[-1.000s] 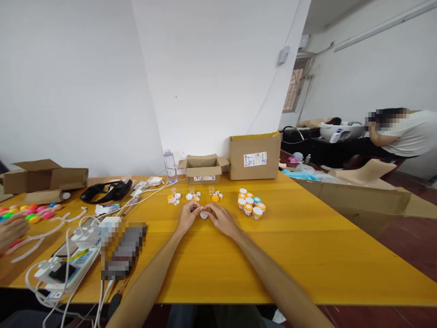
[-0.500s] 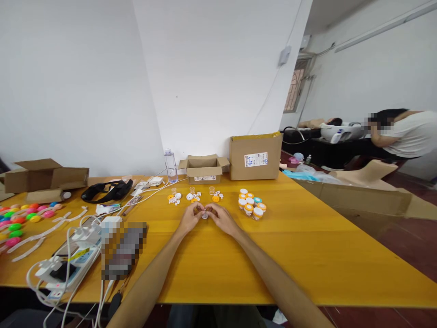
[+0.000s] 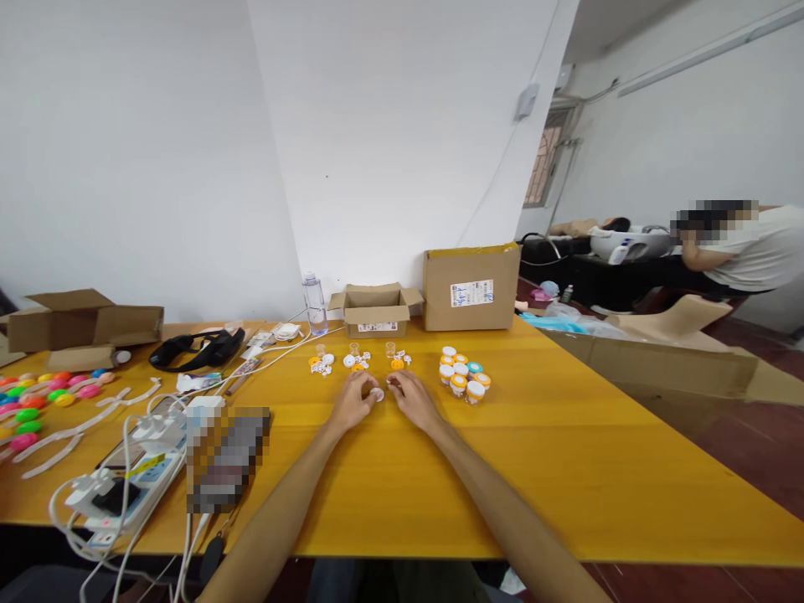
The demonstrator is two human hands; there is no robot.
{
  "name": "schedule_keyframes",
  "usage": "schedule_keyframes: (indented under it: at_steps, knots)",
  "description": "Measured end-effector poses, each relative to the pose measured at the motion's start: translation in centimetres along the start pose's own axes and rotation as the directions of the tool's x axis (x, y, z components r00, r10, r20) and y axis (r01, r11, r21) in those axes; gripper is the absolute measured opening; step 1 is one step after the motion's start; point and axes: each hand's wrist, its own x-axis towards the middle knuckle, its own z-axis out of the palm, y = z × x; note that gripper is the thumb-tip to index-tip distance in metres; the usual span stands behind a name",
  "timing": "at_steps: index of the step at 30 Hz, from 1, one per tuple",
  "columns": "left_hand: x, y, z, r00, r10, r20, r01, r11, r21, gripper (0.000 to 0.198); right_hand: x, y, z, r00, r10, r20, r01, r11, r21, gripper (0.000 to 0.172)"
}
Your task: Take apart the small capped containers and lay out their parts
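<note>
My left hand is closed at the fingertips on a small whitish round piece, too small to tell whether it is a cap or a cup. Just to its right, my right hand has thumb and fingers pinched together; anything between them is too small to name. Beyond my hands are small clear cups, white round lids, yellow lids and little white pieces with dark marks. Several small jars with white, orange and teal lids stand grouped to the right.
An open small carton, a larger box and a clear bottle stand by the wall. On the left lie a power strip with cables, a blurred-out dark object, black straps and colourful balls.
My hands have come apart: the right hand's fingertips have moved off to the right, while the whitish round piece stays at my left fingertips.
</note>
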Motion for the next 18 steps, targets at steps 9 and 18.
schedule_keyframes:
  at_steps: [9, 18]
  knots:
    - [-0.22, -0.3, 0.29, 0.998, 0.023, 0.063, -0.031, 0.993, 0.116, 0.011, -0.03, 0.55, 0.29, 1.0, -0.001, 0.001, 0.001, 0.987, -0.163, 0.021]
    - [-0.19, -0.41, 0.24, 0.998, 0.027, 0.059, -0.031, 0.998, 0.059, 0.011, -0.02, 1.1, 0.74, 0.997, -0.05, -0.05, 0.042, 0.987, -0.152, 0.023]
